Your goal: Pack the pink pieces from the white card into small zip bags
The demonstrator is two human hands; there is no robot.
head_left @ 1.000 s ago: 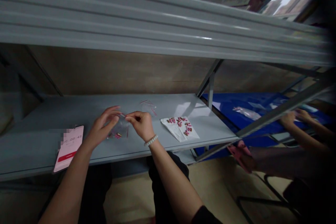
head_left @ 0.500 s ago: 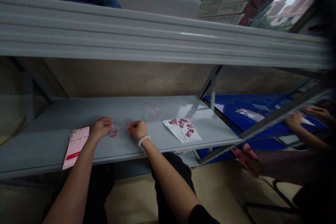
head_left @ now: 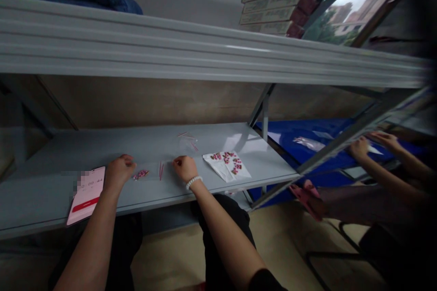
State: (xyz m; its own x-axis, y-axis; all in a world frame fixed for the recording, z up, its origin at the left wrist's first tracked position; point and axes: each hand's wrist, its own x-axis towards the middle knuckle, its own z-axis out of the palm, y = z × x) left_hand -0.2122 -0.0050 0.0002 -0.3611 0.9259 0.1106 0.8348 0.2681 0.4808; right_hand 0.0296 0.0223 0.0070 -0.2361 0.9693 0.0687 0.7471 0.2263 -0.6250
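Observation:
A small clear zip bag [head_left: 153, 175] lies flat on the grey shelf, with a red-lined zip strip at its right end. Small pink and green pieces [head_left: 140, 174] sit together at its left end. Just left of them is my left hand [head_left: 119, 173], its fingers loosely curved and apart, no object visible in them. To the right of the zip strip my right hand [head_left: 185, 169], with a white bead bracelet, rests low over the shelf, fingers curled together, apart from the bag. A white packet [head_left: 223, 172] bearing more pink and green pieces lies to its right.
A phone [head_left: 87, 195] with a pink timer screen lies left of my left hand. More clear zip bags [head_left: 188, 142] lie farther back. Overhead runs a grey ribbed beam [head_left: 177, 50]. At right, another person's hands [head_left: 362, 148] work over a blue surface [head_left: 280, 132].
My right hand has come off the bag's zip end and moved slightly right; the zip strip now shows. My left fingers have curled more. The whole view has shifted slightly.

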